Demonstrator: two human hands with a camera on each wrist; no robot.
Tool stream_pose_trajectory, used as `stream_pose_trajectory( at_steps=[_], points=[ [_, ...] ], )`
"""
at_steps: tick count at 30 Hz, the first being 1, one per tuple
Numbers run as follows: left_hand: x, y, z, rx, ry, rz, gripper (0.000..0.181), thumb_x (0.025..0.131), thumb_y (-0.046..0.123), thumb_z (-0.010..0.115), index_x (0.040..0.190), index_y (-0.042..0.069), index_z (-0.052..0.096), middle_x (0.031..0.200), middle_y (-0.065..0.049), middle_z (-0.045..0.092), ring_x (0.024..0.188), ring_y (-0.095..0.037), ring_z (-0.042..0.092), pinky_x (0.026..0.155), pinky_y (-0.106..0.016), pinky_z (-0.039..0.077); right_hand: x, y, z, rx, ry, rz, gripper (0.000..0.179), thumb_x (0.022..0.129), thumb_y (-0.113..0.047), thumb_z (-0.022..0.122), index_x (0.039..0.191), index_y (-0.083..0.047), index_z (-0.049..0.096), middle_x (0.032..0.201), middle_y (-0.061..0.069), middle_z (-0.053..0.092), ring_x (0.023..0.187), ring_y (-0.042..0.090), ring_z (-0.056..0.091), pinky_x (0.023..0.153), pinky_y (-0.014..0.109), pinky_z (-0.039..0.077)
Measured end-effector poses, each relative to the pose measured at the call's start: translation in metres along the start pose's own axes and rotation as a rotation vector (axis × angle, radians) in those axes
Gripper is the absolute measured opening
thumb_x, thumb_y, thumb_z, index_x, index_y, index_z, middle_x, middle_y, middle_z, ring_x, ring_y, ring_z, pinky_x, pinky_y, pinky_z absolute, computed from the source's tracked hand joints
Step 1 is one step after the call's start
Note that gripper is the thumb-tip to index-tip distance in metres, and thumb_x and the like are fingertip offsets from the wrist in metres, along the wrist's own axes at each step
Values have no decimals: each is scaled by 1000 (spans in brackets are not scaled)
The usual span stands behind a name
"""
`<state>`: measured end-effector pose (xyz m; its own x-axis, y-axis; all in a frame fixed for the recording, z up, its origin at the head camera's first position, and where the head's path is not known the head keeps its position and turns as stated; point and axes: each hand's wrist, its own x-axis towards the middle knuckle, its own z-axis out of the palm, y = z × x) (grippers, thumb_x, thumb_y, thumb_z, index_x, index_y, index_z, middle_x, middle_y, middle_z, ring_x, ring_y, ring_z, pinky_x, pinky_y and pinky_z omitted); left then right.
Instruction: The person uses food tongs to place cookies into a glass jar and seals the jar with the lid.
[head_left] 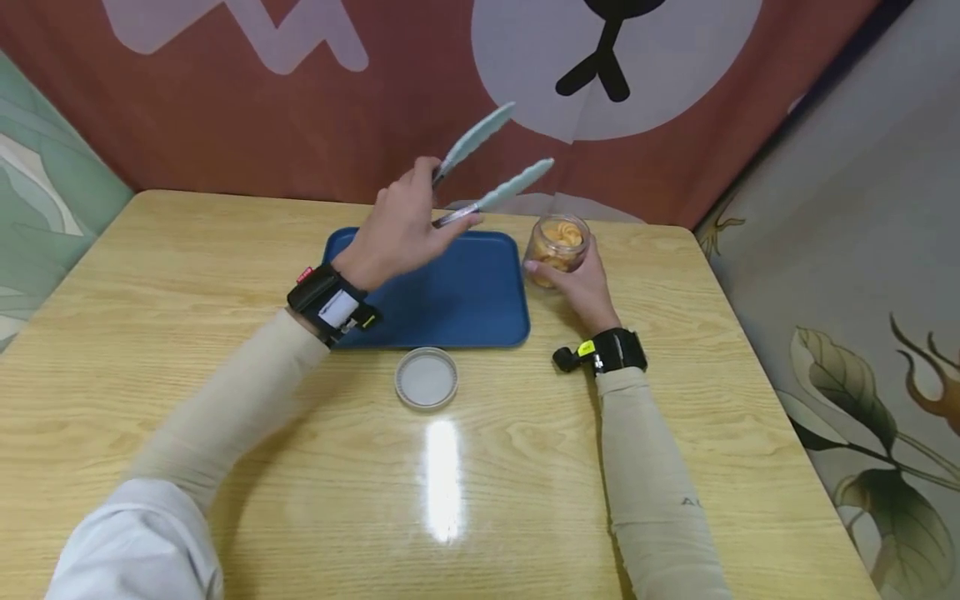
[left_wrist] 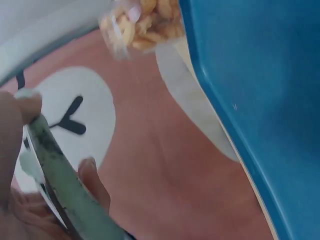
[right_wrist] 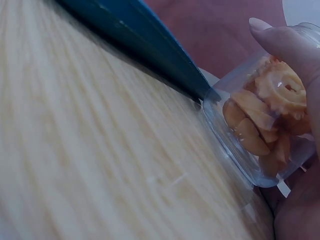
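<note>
My left hand [head_left: 401, 225] holds a pair of tongs [head_left: 517, 183] with pale green tips, raised above the blue tray [head_left: 480, 308]. The two tong arms are spread apart, with nothing between them. At the tray's right end, my right hand [head_left: 585, 287] grips a clear jar [head_left: 557, 242] that has no lid on it. Swirled golden cookies [right_wrist: 260, 120] show through its wall in the right wrist view. That view has the jar's base on or just over the wood, beside the tray's corner; contact is hard to tell.
A round lid [head_left: 426, 379] lies on the wooden table [head_left: 525, 467] just in front of the tray. Behind the table's back edge hangs a reddish-brown cloth [head_left: 262, 133] with a cartoon face. A patterned wall [head_left: 847, 292] stands to the right.
</note>
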<state>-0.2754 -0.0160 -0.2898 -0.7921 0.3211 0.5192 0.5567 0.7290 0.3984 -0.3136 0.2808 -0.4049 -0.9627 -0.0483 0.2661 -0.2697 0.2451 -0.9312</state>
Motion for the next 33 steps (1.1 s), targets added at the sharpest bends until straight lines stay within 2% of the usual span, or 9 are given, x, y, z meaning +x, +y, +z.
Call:
stream_pose_trajectory(
  at_steps=[4,9,12,17,21,24,28,30,33],
  points=[
    [-4,-15,-15,-43,107,-120,79,83,58,59,130,2,32,83,-12,49,62,-23,50,51,-35,39,0,0,1,0,0,-3,91,66,-31,86,138,-30,32,131,4,47,118,13,44,101,40,33],
    [-12,-30,-38,-45,148,-279,84,79,62,60,130,3,29,89,-14,45,71,-26,47,56,-38,34,1,-3,1,-4,-5,-7,90,66,-31,86,138,-29,32,131,4,47,118,13,44,101,40,33],
    [-21,-42,-50,-33,104,-376,91,77,65,59,134,4,24,91,-15,44,72,-28,48,56,-39,36,-1,-6,3,-14,-18,5,90,67,-31,85,139,-28,30,131,5,46,118,13,43,101,40,33],
    [-42,-71,-67,13,-7,-483,99,77,71,53,133,-5,21,76,-19,46,54,-33,53,43,-40,39,-7,-23,6,-29,-30,26,87,69,-29,84,138,-24,32,130,7,47,117,15,44,100,42,33],
    [-63,-91,-78,128,-77,-526,93,79,73,48,115,-11,29,65,-17,44,44,-32,49,36,-38,33,-9,-35,8,-42,-26,23,83,70,-27,84,136,-22,33,129,8,47,116,15,44,100,41,33],
    [-78,-102,-82,211,-126,-535,85,79,73,48,90,-11,42,56,-14,43,39,-29,44,33,-36,28,-6,-35,8,-53,-28,32,83,71,-27,83,137,-22,33,130,8,46,117,15,43,101,41,32],
    [-94,-114,-84,238,-174,-532,75,76,74,53,52,3,46,44,-4,36,35,-24,40,30,-33,25,1,-21,6,-55,-25,34,87,69,-32,84,138,-25,31,131,6,46,118,14,43,101,41,32],
    [-100,-121,-84,239,-203,-534,73,75,75,53,47,7,45,42,-1,35,35,-23,40,31,-33,26,4,-13,5,-57,-16,32,89,67,-34,85,138,-28,31,131,4,46,118,13,43,101,41,32],
    [-109,-130,-81,263,-257,-557,76,75,77,49,49,6,46,42,-1,36,35,-22,42,31,-33,29,6,-6,6,-53,-6,22,90,65,-36,85,137,-28,32,130,4,46,117,12,43,101,41,32]
  ],
)
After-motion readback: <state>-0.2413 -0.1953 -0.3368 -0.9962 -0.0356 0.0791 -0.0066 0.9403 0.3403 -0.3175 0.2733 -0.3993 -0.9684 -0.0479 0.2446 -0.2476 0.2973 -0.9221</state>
